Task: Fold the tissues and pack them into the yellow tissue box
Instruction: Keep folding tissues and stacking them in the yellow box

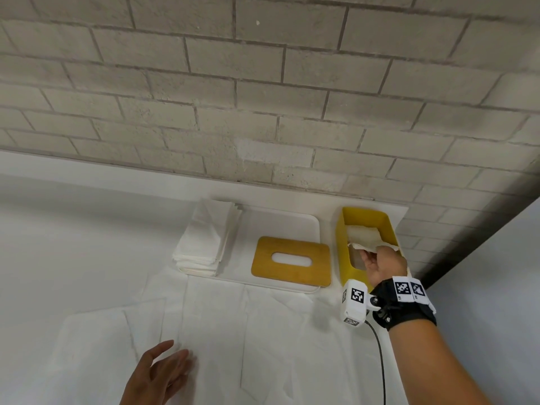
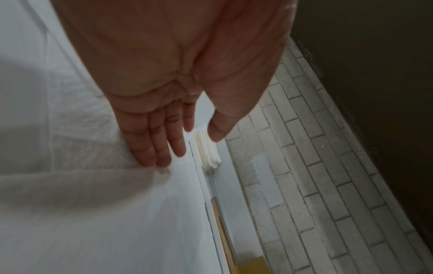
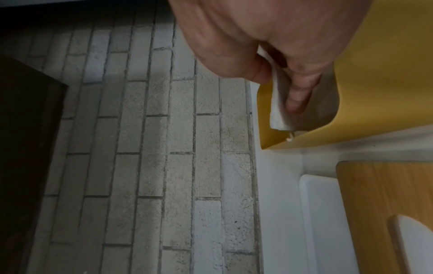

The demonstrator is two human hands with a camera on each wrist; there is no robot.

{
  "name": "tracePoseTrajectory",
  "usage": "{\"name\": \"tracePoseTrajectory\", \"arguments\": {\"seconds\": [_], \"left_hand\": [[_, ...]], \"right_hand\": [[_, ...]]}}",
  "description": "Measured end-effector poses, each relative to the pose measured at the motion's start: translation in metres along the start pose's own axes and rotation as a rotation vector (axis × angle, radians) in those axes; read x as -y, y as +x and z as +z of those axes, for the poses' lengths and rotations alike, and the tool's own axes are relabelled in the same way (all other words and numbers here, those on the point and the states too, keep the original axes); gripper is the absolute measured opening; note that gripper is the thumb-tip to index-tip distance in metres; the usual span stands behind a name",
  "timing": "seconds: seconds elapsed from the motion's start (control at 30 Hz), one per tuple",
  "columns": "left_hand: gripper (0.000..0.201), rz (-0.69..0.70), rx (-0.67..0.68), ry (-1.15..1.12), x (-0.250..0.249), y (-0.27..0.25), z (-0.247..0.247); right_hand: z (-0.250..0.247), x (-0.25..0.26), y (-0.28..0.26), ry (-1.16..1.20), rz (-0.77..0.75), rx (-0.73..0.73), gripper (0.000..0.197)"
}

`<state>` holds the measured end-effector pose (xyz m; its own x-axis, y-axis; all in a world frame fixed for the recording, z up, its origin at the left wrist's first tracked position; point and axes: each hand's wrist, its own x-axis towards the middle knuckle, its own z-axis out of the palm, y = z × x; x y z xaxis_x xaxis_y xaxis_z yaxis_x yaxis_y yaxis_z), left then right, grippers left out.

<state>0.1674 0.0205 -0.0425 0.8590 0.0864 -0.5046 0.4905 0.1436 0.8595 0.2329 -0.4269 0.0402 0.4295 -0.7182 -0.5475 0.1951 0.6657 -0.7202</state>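
The yellow tissue box (image 1: 343, 249) (image 3: 386, 74) stands open at the back right, with white tissue inside. My right hand (image 1: 380, 261) (image 3: 279, 90) pinches a folded tissue (image 1: 365, 235) (image 3: 277, 111) between thumb and fingers, at the box's near end and partly inside it. A stack of folded tissues (image 1: 204, 238) (image 2: 207, 148) lies on the left end of a white tray (image 1: 280, 220). My left hand (image 1: 172, 358) (image 2: 196, 146) hovers open, fingers straight, just above unfolded tissues (image 1: 219, 331) (image 2: 82, 148) spread flat on the table.
The box's wooden lid (image 1: 263, 258) (image 3: 374, 194) (image 2: 222, 231), with an oval slot, lies flat on the tray (image 3: 323, 213) between stack and box. A brick wall (image 1: 263, 97) rises right behind them. A black cable (image 1: 380, 361) hangs from my right wrist camera.
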Motion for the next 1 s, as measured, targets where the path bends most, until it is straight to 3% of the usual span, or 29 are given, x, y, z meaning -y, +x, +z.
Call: {"name": "tracePoseTrajectory", "arguments": {"seconds": [0.17,0.27,0.4,0.47,0.57,0.67,0.73,0.83,1.0], "left_hand": [[0.018,0.042,0.009,0.086,0.001,0.000,-0.002],[0.017,0.110,0.039,0.114,-0.001,-0.012,-0.001],[0.017,0.184,0.188,0.288,-0.005,-0.032,0.009],[0.016,0.259,0.244,0.453,-0.003,-0.034,0.018],[0.018,0.463,0.341,0.786,0.003,-0.039,0.033],[0.019,0.538,0.451,0.857,0.008,-0.048,0.054],[0.019,0.537,0.497,0.896,0.013,-0.051,0.068],[0.028,0.493,0.578,1.048,0.020,-0.053,0.090],[0.038,0.522,0.607,1.237,0.028,-0.059,0.116]], "right_hand": [[-0.026,0.008,-0.047,-0.021,-0.084,0.069,0.036],[-0.063,-0.005,-0.079,-0.155,-0.097,0.168,0.029],[-0.116,-0.048,-0.105,-0.689,-0.036,0.295,0.015],[-0.138,-0.073,-0.108,-1.072,-0.121,0.348,0.020],[-0.152,-0.099,-0.119,-1.518,-0.296,0.391,0.039],[-0.150,-0.114,-0.133,-1.705,-0.350,0.337,0.069],[-0.149,-0.119,-0.135,-1.753,-0.330,0.269,0.080],[-0.145,-0.114,-0.133,-1.646,-0.275,0.169,0.084],[-0.139,-0.103,-0.126,-1.398,-0.187,0.185,0.080]]}}
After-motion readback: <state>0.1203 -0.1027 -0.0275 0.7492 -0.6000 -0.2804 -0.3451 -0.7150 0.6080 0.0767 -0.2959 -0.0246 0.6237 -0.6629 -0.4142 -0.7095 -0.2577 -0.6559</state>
